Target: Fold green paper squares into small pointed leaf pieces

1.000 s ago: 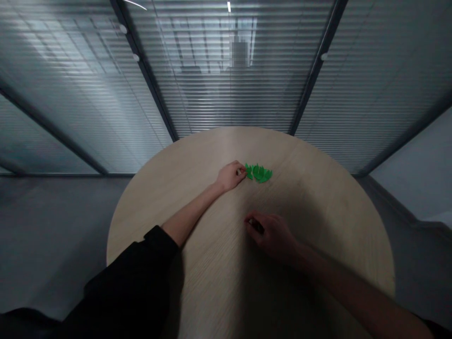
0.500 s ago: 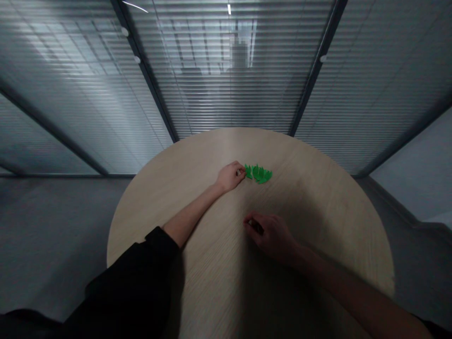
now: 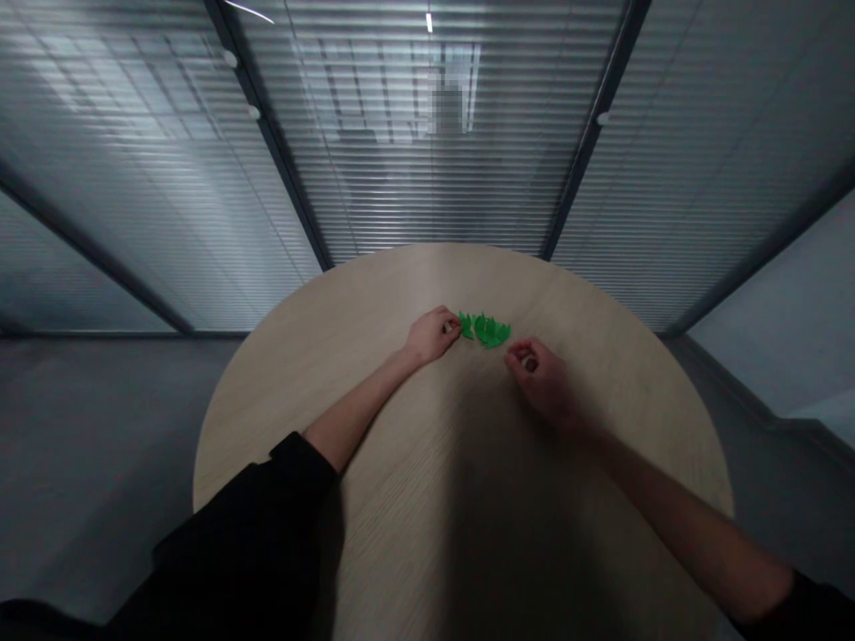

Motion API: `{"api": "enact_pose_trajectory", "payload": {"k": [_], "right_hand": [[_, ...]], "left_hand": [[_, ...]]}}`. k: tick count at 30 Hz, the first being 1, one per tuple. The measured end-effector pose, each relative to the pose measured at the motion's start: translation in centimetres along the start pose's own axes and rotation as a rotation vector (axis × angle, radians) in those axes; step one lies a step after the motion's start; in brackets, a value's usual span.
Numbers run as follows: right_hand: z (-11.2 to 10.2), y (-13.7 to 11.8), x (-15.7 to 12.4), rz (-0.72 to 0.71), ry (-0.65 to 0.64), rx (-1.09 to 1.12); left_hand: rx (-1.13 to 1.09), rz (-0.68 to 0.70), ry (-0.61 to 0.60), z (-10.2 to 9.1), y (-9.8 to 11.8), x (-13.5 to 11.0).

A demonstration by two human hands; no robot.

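A small cluster of green plastic pieces (image 3: 485, 330) lay on a round pale-wood table (image 3: 605, 427), toward the far side of it. The pieces overlapped one another and looked flat, with pointed, leaf-like outlines; their exact shape and number were too small to make out.

The person's left hand (image 3: 433, 336) rested just to the left of the cluster, its fingers (image 3: 452, 322) curled and their tips close to the nearest green piece. Whether they touched that piece or pinched anything could not be told. The right hand (image 3: 538, 374) was just to the right of the cluster and slightly nearer the person, its fingers (image 3: 517, 350) bent into a loose curl. A small dark spot showed inside the curl, but it was unclear whether that hand held anything. The two hands were apart, with the cluster between them.

A black sleeve (image 3: 233, 525) covered the left arm up to the wrist side of the forearm, and a dark cuff (image 3: 818, 610) showed on the right arm, both well toward the person from the cluster. Beyond the cluster, past the table's far edge, stood a glass partition (image 3: 401, 178) with slatted blinds, and a grey floor (image 3: 100, 445) spread out to the left of the cluster.
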State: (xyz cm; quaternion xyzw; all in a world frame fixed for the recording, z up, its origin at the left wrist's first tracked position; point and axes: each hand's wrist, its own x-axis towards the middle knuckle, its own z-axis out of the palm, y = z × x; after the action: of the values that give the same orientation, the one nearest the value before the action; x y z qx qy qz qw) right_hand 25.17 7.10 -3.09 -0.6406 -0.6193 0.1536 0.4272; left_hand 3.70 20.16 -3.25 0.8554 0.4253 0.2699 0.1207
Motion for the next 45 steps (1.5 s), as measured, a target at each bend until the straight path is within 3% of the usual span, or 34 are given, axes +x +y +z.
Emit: {"api": "enact_pose_trajectory", "payload": {"k": [3,17,22,28,34,45], "right_hand": [[-0.1,1.2,1.9,0.014,0.037,-0.054],[0.6,3.6,6.9,-0.086,-0.013,-0.297],[0.1,4.1,7.2,-0.129,0.027,-0.321],[0.7,2.9,6.4,-0.249,0.159,-0.343],[1.9,2.7,7.0,-0.392,0.079,-0.367],[2.4,4.5,8.1,-0.343,0.07,-0.376]], "left_hand": [[-0.001,0.004,-0.003,-0.1,0.1,-0.1],[0.007,-0.004,-0.012,-0.2,0.2,-0.1],[0.014,-0.015,-0.011,-0.2,0.3,0.0],[0.021,-0.024,-0.009,-0.2,0.4,0.1],[0.025,-0.027,-0.009,-0.1,0.3,0.1],[0.011,-0.017,-0.015,0.1,0.2,0.2]]}}
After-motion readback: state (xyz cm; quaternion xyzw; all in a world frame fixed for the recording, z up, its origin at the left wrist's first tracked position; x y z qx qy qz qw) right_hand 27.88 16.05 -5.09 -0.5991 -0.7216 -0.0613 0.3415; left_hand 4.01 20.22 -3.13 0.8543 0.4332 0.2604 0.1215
